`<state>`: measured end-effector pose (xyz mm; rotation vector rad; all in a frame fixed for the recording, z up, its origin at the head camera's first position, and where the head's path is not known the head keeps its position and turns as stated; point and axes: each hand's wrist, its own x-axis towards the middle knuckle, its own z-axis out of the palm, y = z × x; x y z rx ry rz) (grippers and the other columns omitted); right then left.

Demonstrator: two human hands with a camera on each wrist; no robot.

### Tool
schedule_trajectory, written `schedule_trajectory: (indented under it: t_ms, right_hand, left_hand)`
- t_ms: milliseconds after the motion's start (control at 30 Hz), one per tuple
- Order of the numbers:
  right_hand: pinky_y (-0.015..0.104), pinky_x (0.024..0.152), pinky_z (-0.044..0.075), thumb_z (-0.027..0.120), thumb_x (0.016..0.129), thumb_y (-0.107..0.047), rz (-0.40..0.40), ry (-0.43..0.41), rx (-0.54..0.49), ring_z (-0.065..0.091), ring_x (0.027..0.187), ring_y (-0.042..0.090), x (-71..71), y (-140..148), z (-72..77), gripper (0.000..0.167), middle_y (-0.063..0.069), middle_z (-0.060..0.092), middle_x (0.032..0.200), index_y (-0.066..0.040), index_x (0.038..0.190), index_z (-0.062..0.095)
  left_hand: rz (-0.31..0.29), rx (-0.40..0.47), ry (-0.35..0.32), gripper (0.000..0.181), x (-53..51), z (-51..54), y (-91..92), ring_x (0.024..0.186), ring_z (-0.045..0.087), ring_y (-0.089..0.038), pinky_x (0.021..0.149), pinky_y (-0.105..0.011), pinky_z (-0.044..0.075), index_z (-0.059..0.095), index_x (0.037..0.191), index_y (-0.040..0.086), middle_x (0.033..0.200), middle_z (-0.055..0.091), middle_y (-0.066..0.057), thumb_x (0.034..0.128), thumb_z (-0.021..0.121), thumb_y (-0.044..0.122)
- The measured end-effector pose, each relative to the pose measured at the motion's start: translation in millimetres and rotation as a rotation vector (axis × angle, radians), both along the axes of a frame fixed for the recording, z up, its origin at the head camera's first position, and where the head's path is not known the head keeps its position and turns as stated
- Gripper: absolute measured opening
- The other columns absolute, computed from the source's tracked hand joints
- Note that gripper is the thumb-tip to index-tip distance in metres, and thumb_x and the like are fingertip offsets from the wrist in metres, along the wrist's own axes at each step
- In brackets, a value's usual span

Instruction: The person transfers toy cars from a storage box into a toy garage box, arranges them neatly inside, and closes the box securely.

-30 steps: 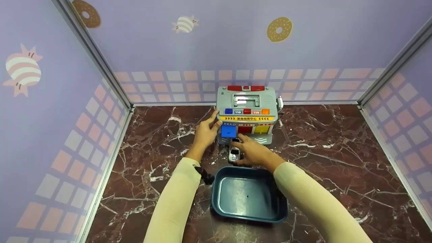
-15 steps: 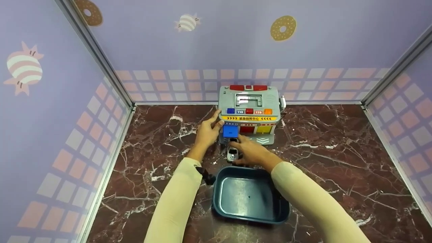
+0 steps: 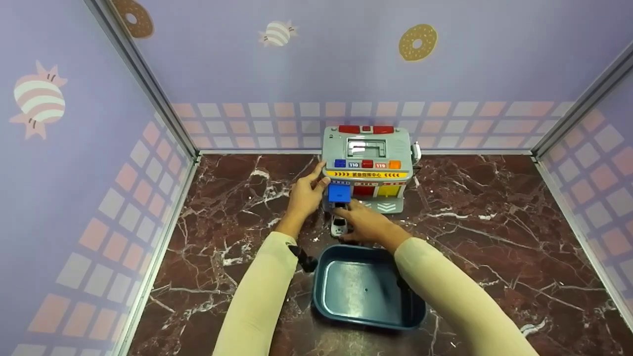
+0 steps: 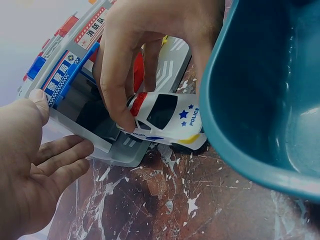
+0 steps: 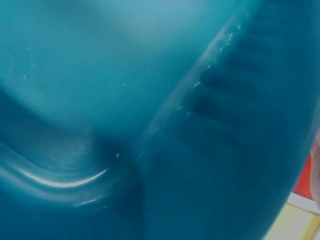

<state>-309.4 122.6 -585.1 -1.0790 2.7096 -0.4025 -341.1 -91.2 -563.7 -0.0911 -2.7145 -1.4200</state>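
Note:
A grey toy emergency station [image 3: 330,148] stands near the back wall, its blue door [image 3: 339,194] swung up over the left bay. My left hand [image 3: 304,197] is at its left front corner. In the left wrist view, that thumb touches the front edge beside the blue sign [image 4: 61,74], and the fingers extend loosely along the side. My right hand [image 3: 368,220] grips a white toy police car [image 4: 170,114] with a red roof light from above. The car's rear faces the left bay, on or just before the grey ramp. The right wrist view does not show the car.
A dark teal plastic basin [image 3: 319,301] stands close in front of the car, below both wrists. Its inner wall [image 5: 240,150] fills most of the right wrist view. Red [image 3: 364,190] and yellow doors [image 3: 388,191] cover the other bays. Patterned walls enclose the marbled surface.
My right hand has shifted left with the police car, lining it up with the left bay beneath the blue door. The left hand keeps its place at the station's corner.

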Motion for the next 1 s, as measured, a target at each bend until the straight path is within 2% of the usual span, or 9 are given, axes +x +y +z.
schedule_trajectory:
  t_ms: [167, 400, 533, 633, 733, 800, 1000]
  right_hand:
    - [0.063, 0.110, 0.056, 0.087, 0.098, -0.036, 0.003, 0.002, -0.016, 0.063, 0.134, 0.044, -0.2, -1, -1.7, 0.070, 0.029, 0.059, 0.148, -0.017, 0.159, 0.057]
    - [0.062, 0.115, 0.054, 0.083, 0.101, -0.037, 0.003, 0.025, 0.000, 0.060, 0.142, 0.045, 1.1, -1, -2.2, 0.070, 0.029, 0.057, 0.154, -0.018, 0.162, 0.055]
    - [0.062, 0.120, 0.050, 0.081, 0.103, -0.037, 0.016, 0.091, 0.037, 0.052, 0.152, 0.048, 3.4, 0, -3.0, 0.071, 0.029, 0.055, 0.159, -0.014, 0.163, 0.053]
    - [0.062, 0.121, 0.049, 0.080, 0.103, -0.038, 0.025, 0.150, 0.060, 0.050, 0.154, 0.049, 5.3, -1, -4.3, 0.071, 0.027, 0.056, 0.160, -0.012, 0.164, 0.053]
    - [0.061, 0.120, 0.051, 0.080, 0.103, -0.040, 0.036, 0.203, 0.072, 0.051, 0.153, 0.048, 7.3, -2, -5.3, 0.070, 0.025, 0.056, 0.161, -0.011, 0.163, 0.055]
    - [0.060, 0.120, 0.052, 0.080, 0.103, -0.041, 0.049, 0.242, 0.076, 0.053, 0.152, 0.047, 8.5, -2, -5.4, 0.069, 0.023, 0.057, 0.161, -0.011, 0.161, 0.057]
    - [0.054, 0.118, 0.054, 0.081, 0.102, -0.039, 0.082, 0.337, 0.072, 0.061, 0.145, 0.042, 11.3, -1, -7.0, 0.065, 0.019, 0.063, 0.154, -0.010, 0.156, 0.062]
  left_hand:
    - [-0.004, -0.008, 0.009, 0.059, -0.3, -0.6, 0.8, 0.061, 0.043, -0.014, 0.067, -0.037, 0.041, 0.054, 0.164, 0.037, 0.065, 0.046, 0.006, 0.1079, 0.066, 0.046]
    - [0.000, -0.012, 0.013, 0.060, 0.0, -0.8, 0.4, 0.063, 0.046, -0.015, 0.074, -0.042, 0.048, 0.053, 0.165, 0.037, 0.066, 0.049, 0.005, 0.1068, 0.066, 0.047]
    - [-0.007, -0.008, 0.019, 0.061, 0.0, -1.1, 0.3, 0.065, 0.049, -0.019, 0.083, -0.050, 0.055, 0.053, 0.165, 0.036, 0.066, 0.051, 0.003, 0.1060, 0.065, 0.048]
    - [0.000, -0.002, 0.016, 0.061, -0.1, -1.4, 0.6, 0.079, 0.062, -0.026, 0.096, -0.056, 0.059, 0.054, 0.164, 0.037, 0.072, 0.063, -0.006, 0.1058, 0.066, 0.048]
    - [0.012, -0.005, 0.010, 0.060, -0.3, -1.3, 0.9, 0.093, 0.067, -0.032, 0.106, -0.059, 0.057, 0.055, 0.163, 0.039, 0.081, 0.071, -0.013, 0.1056, 0.066, 0.049]
    - [0.015, -0.008, 0.008, 0.059, -0.7, -1.4, 1.0, 0.097, 0.068, -0.034, 0.107, -0.059, 0.057, 0.055, 0.163, 0.040, 0.085, 0.074, -0.016, 0.1057, 0.066, 0.049]
    - [0.011, -0.005, 0.020, 0.060, -0.3, -2.3, 0.4, 0.091, 0.068, -0.032, 0.103, -0.058, 0.058, 0.055, 0.163, 0.037, 0.089, 0.077, -0.017, 0.1052, 0.066, 0.049]
